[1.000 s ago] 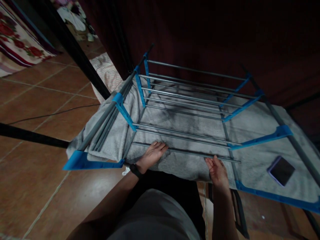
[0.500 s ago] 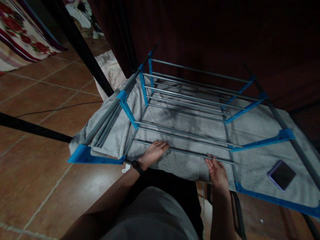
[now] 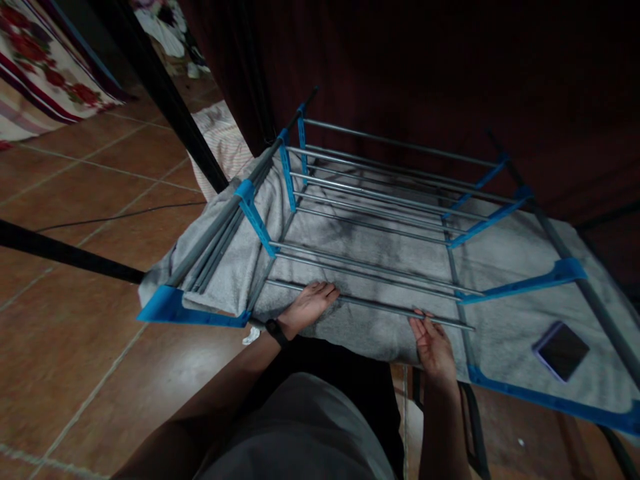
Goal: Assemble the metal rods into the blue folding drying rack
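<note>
A loose grey metal tube (image 3: 375, 304) lies across the near side of a rack frame. My left hand (image 3: 313, 303), with a dark band on its wrist, is closed over the tube left of its middle. Toward its right end, my right hand (image 3: 431, 340) pinches the same tube between thumb and fingers. Beyond my hands stands the rack, its blue plastic brackets (image 3: 257, 217) joined by several grey cross tubes (image 3: 380, 193). More tubes (image 3: 215, 253) lie bunched beside the left side rail. The tube's two ends appear apart from the blue brackets.
The rack rests on a grey blanket (image 3: 505, 267). A phone (image 3: 561, 351) lies on it at the right. Black metal posts (image 3: 165, 100) stand at the left, with a cable (image 3: 120, 217) on the tiled floor (image 3: 75, 180). A dark curtain (image 3: 400, 67) hangs behind.
Both hands keep their places on the tube, and the rack stays put. Only a very slight shift of the view shows.
</note>
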`<action>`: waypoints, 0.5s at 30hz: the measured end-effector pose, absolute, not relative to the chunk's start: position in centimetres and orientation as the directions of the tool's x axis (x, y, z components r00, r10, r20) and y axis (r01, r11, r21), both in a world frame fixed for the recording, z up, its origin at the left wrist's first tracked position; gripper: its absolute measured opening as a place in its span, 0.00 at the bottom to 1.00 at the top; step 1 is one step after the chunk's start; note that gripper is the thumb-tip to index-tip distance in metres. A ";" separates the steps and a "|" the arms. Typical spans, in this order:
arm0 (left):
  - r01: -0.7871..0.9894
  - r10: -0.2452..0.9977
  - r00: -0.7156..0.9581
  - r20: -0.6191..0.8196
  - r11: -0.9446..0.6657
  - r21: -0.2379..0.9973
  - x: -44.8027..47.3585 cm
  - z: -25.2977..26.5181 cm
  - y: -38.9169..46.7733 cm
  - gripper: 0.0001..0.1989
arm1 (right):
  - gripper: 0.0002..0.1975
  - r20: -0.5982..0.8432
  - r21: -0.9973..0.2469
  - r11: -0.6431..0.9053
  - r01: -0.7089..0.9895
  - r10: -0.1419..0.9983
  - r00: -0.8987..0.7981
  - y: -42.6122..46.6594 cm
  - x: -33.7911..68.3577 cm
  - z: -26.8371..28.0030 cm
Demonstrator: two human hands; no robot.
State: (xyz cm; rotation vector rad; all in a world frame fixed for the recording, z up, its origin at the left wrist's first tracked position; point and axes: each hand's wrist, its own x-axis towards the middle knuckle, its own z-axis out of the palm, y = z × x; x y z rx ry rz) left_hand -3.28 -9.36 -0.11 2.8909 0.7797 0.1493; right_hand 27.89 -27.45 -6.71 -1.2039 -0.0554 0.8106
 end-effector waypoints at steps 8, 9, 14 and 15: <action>0.486 0.509 0.856 0.095 -0.853 0.188 -3.3 -0.6 -9.3 0.24 | 0.17 -0.408 -0.813 0.136 -0.566 0.561 0.721 -27.0 27.6 -6.7; 0.482 0.508 0.854 0.109 -0.853 0.198 -3.3 -0.8 -9.3 0.24 | 0.17 -0.410 -0.808 0.141 -0.572 0.562 0.718 -27.0 27.6 -6.5; 0.469 0.508 0.843 0.178 -0.855 0.219 -3.6 -2.0 -8.8 0.21 | 0.17 -0.420 -0.785 0.177 -0.594 0.553 0.719 -26.5 27.1 -5.9; 0.466 0.505 0.844 0.180 -0.858 0.217 -3.7 -2.2 -8.8 0.21 | 0.17 -0.420 -0.783 0.183 -0.595 0.551 0.721 -26.4 27.0 -5.8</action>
